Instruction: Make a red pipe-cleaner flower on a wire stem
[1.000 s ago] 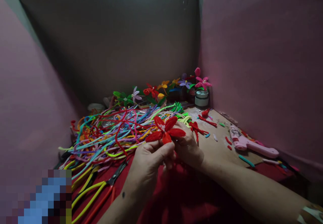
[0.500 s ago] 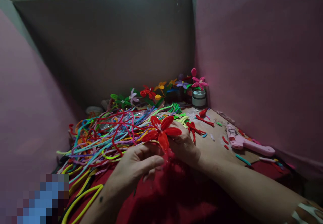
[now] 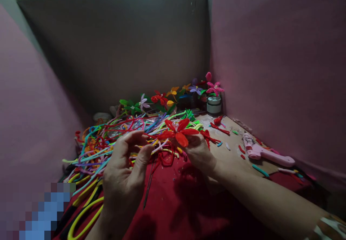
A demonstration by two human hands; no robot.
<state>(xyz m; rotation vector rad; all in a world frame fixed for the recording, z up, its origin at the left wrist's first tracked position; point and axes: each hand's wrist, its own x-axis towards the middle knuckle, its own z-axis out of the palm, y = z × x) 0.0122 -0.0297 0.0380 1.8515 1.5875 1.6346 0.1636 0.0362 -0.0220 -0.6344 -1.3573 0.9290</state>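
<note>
A red pipe cleaner flower (image 3: 181, 139) with several looped petals is held up in front of me by my right hand (image 3: 201, 155). Its fingers are closed under the bloom, and the grip point is partly hidden behind the petals. To the left of the flower, my left hand (image 3: 124, 171) has its thumb and fingers apart, with nothing visibly held. Its fingertips are close to the leftmost petal. Beneath the flower lie thin dark rods (image 3: 148, 187) on the red cloth (image 3: 167, 204).
A tangled pile of coloured pipe cleaners (image 3: 100, 157) spreads at left. Finished flowers (image 3: 160, 98) stand behind it. A pink glue gun (image 3: 266, 155), red pieces (image 3: 220, 128) and cut scraps lie on the board at right. Yellow-handled pliers (image 3: 81, 211) rest at lower left.
My left hand has moved left and up, away from beneath the flower, and its fingers have spread. The flower has tilted and shifted slightly right in my right hand.
</note>
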